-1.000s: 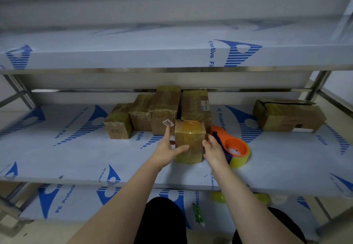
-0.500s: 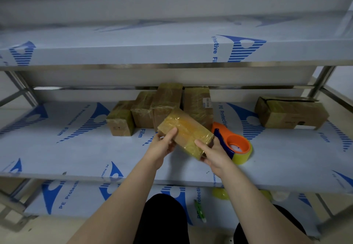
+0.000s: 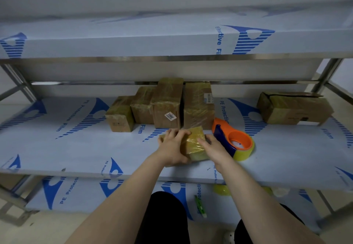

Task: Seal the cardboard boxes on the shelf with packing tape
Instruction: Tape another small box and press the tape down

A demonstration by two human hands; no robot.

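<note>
left hand (image 3: pixel 172 148) and right hand (image 3: pixel 212 147) grip the small taped box (image 3: pixel 194 145) on the shelf (image 3: pixel 76 148); tape dispenser (image 3: pixel 236 142) just right of it, 4 boxes (image 3: pixel 166 104) close behind.

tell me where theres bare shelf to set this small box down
Widest bare patch: the shelf left of the row of boxes, out to its left end. Another lies between the tape dispenser and the lone box at right. The middle is crowded: the left hand and right hand hold the small box there, close to the row and dispenser.
</note>
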